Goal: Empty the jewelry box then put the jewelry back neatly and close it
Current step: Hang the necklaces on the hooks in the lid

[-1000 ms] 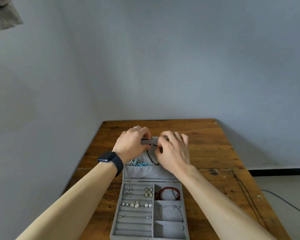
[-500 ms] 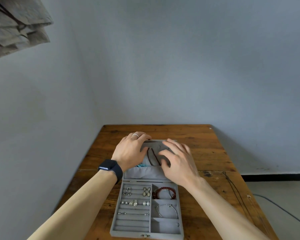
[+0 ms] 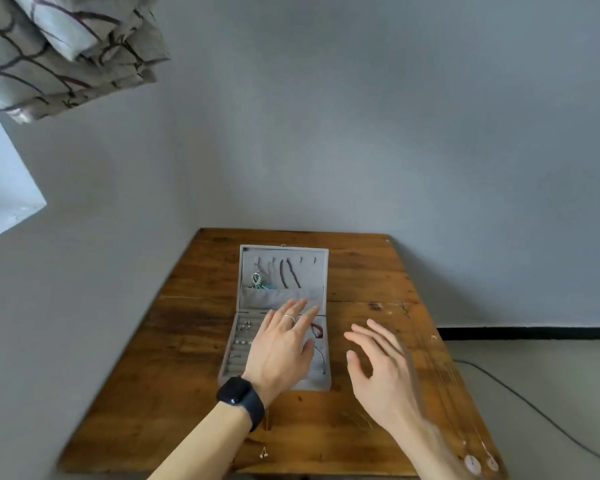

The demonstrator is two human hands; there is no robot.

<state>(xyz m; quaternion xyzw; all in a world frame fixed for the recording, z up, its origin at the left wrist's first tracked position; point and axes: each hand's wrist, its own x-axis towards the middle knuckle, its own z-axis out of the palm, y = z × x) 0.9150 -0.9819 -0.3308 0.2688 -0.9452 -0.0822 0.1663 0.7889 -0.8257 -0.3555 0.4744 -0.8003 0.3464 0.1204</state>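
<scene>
A grey jewelry box [image 3: 234, 344] lies open on the wooden table [image 3: 174, 341]. Its lid [image 3: 312, 268] is laid back flat, with a dark cord necklace [image 3: 289, 273] and a silver pendant [image 3: 256, 279] hung inside. Small earrings [image 3: 245, 326] sit in the tray's left rows. A red bead bracelet [image 3: 317, 330] and a thin silver bangle [image 3: 321, 356] show at the tray's right. My left hand [image 3: 283, 344] hovers flat over the tray, fingers straight, covering its middle. My right hand [image 3: 378, 368] is spread out above the table just right of the box, holding nothing.
A thin necklace with pale round pendants [image 3: 473, 464] lies along the table's right edge. A tiny gold piece [image 3: 263, 452] sits near the front edge. A patterned curtain [image 3: 59, 50] hangs upper left. A dark cable [image 3: 534, 410] runs on the floor at right.
Both hands have left the lid and drawn back toward me. The lid now lies uncovered and flat. The view has tilted up and back.
</scene>
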